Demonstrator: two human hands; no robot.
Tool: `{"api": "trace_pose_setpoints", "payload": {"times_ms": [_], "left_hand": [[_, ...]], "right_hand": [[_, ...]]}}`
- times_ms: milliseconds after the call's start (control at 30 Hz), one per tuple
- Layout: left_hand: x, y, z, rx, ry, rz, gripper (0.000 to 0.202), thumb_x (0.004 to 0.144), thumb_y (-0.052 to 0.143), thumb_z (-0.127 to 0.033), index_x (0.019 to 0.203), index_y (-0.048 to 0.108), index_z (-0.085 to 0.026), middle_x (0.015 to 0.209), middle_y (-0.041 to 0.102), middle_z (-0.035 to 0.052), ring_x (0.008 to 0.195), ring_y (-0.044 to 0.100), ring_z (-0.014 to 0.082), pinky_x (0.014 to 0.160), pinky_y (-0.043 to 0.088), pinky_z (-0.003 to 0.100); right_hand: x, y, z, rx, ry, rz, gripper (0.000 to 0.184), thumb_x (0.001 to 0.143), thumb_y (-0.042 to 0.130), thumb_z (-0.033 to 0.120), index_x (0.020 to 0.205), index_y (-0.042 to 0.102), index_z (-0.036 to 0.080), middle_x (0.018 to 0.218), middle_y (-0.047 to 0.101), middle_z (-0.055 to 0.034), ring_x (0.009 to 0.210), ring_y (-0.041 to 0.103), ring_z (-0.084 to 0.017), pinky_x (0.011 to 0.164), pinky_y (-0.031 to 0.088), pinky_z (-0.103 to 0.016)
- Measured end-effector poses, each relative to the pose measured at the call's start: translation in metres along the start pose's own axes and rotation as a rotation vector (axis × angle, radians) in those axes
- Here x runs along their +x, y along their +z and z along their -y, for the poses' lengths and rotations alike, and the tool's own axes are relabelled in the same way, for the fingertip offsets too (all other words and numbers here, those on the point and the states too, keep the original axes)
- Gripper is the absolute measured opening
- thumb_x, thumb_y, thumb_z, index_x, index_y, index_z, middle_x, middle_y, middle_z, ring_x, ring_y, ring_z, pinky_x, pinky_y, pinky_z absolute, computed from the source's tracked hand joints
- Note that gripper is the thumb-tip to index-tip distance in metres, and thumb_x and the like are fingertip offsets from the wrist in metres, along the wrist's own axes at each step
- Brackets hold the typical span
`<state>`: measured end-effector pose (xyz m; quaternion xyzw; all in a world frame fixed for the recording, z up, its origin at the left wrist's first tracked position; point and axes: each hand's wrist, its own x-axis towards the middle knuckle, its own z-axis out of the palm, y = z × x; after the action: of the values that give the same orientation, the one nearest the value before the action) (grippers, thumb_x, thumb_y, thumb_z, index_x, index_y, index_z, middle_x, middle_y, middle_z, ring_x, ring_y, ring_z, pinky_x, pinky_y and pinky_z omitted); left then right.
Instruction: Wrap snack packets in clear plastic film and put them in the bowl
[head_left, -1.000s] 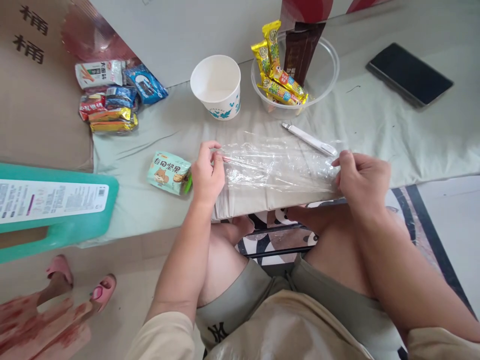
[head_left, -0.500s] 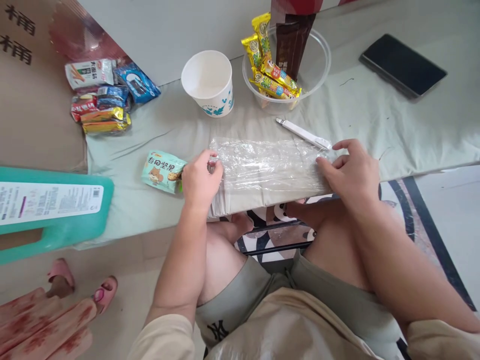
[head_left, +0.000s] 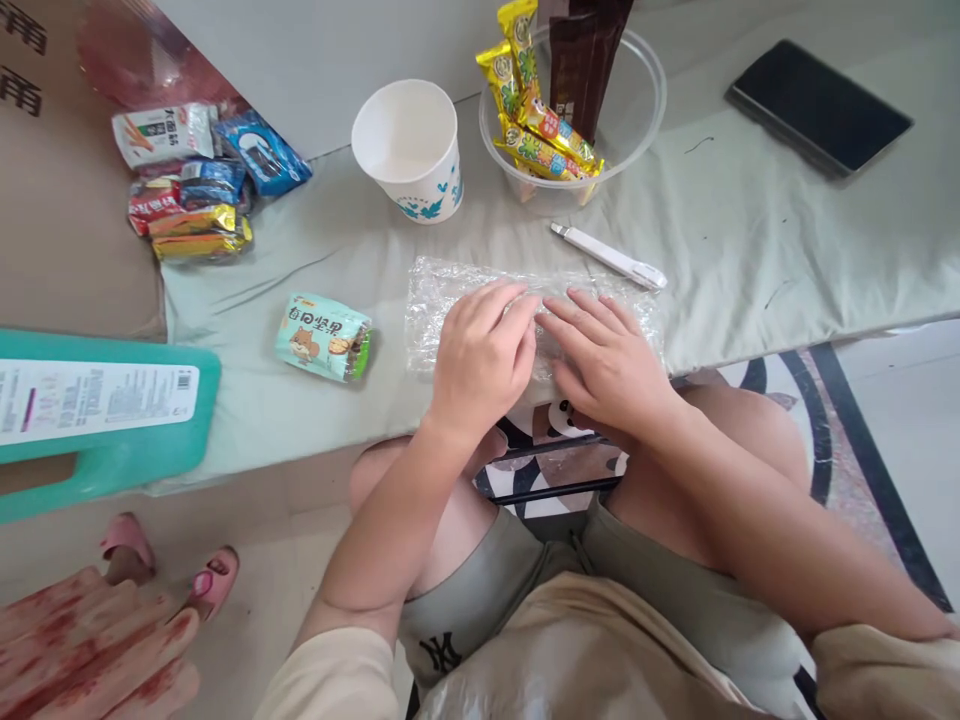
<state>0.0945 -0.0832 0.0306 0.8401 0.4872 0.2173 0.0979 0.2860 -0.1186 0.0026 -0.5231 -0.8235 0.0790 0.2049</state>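
Observation:
A sheet of clear cling film (head_left: 450, 300) lies flat on the pale green cloth (head_left: 750, 250) at the near edge of the low table. My left hand (head_left: 484, 355) and my right hand (head_left: 604, 355) both rest palm down on the middle of the film, fingers stretched out and nearly touching each other. Neither hand grips anything. A white utility knife (head_left: 607, 257) lies just beyond the film. A small green snack packet (head_left: 322, 336) sits to the left of the film.
A white paper cup (head_left: 409, 150) and a clear bowl (head_left: 645, 95) of yellow and brown snack bars stand at the back. More snack packets (head_left: 199, 180) lie far left, a black phone (head_left: 817, 105) far right. A teal stool (head_left: 105, 410) stands left; another person's feet in pink slippers (head_left: 210, 580) show below it.
My hands let go of the film's two ends and came together onto its middle, pressing it flat on the cloth. The view shifted slightly downward.

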Motion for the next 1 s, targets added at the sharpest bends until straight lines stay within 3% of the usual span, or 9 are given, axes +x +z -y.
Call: {"api": "trace_pose_setpoints", "payload": {"times_ms": [167,367,433,500,600,667,733,867,1000], "left_hand": [[0.011,0.019,0.017,0.11,-0.173,0.273,0.053,0.103,0.04,-0.026,0.155,0.05,-0.021,0.165,0.046,0.0095,0.158,0.034,0.0328,0.129,0.025,0.06],[0.009,0.012,0.039,0.158,-0.149,0.337,0.056,0.103,0.041,-0.031,0.159,0.045,-0.024,0.17,0.038,0.0071,0.16,0.031,0.031,0.131,0.024,0.058],[0.01,0.01,0.045,0.134,-0.122,0.292,0.055,0.101,0.046,-0.031,0.155,0.049,-0.022,0.168,0.041,0.0093,0.159,0.033,0.0316,0.13,0.026,0.056],[0.01,0.005,0.047,0.102,-0.078,0.156,0.048,0.098,0.051,-0.03,0.143,0.061,-0.019,0.159,0.053,0.013,0.152,0.043,0.0316,0.127,0.032,0.052],[0.0,-0.002,0.031,0.037,0.053,-0.033,0.034,0.097,0.054,-0.034,0.12,0.072,-0.017,0.131,0.07,0.014,0.129,0.062,0.0294,0.116,0.044,0.047],[-0.011,-0.004,0.011,-0.026,0.251,0.064,0.039,0.094,0.062,-0.043,0.123,0.07,-0.018,0.126,0.072,0.0125,0.125,0.063,0.0301,0.113,0.046,0.047],[-0.021,-0.003,-0.007,-0.027,0.371,0.239,0.057,0.09,0.07,-0.042,0.14,0.06,-0.016,0.14,0.067,0.0136,0.137,0.056,0.0326,0.12,0.04,0.049],[-0.028,0.004,-0.018,0.03,0.373,0.426,0.059,0.091,0.065,-0.017,0.148,0.053,-0.022,0.156,0.057,0.01,0.15,0.046,0.031,0.126,0.033,0.054],[-0.024,0.006,-0.007,0.024,0.327,0.453,0.054,0.092,0.059,-0.01,0.144,0.059,-0.025,0.156,0.057,0.0088,0.15,0.047,0.0309,0.124,0.035,0.057]], "right_hand": [[-0.002,0.003,0.003,-0.11,0.168,0.199,0.06,0.1,0.045,0.036,0.157,0.047,0.015,0.166,0.042,-0.0136,0.157,0.034,-0.038,0.126,0.028,-0.058],[-0.012,-0.003,-0.006,-0.12,0.271,0.213,0.063,0.102,0.043,0.043,0.157,0.044,0.013,0.168,0.037,-0.0168,0.157,0.034,-0.034,0.126,0.03,-0.057],[-0.013,-0.005,-0.006,-0.13,0.288,0.212,0.064,0.101,0.046,0.043,0.156,0.045,0.013,0.168,0.038,-0.0176,0.156,0.037,-0.035,0.124,0.034,-0.057],[-0.013,-0.007,-0.003,-0.149,0.297,0.185,0.062,0.099,0.049,0.043,0.154,0.048,0.014,0.166,0.041,-0.0188,0.153,0.041,-0.037,0.12,0.039,-0.058],[-0.013,-0.013,0.004,-0.171,0.321,0.106,0.056,0.098,0.053,0.045,0.147,0.056,0.017,0.159,0.051,-0.0209,0.142,0.052,-0.043,0.107,0.05,-0.061],[-0.015,-0.018,0.006,-0.121,0.343,0.051,0.054,0.098,0.053,0.043,0.143,0.059,0.016,0.148,0.061,-0.0213,0.13,0.061,-0.043,0.097,0.055,-0.06],[-0.018,-0.025,0.005,0.0,0.402,0.01,0.051,0.098,0.05,0.039,0.142,0.059,0.016,0.131,0.072,-0.0191,0.115,0.07,-0.039,0.089,0.059,-0.055],[-0.024,-0.039,-0.005,0.379,0.6,-0.005,0.039,0.097,0.049,0.036,0.131,0.064,0.022,0.099,0.081,-0.0085,0.077,0.076,-0.025,0.074,0.06,-0.041],[-0.023,-0.045,-0.019,0.548,0.647,-0.115,0.025,0.092,0.05,0.029,0.109,0.068,0.024,0.087,0.078,-0.0034,0.066,0.071,-0.019,0.068,0.058,-0.036]]}}
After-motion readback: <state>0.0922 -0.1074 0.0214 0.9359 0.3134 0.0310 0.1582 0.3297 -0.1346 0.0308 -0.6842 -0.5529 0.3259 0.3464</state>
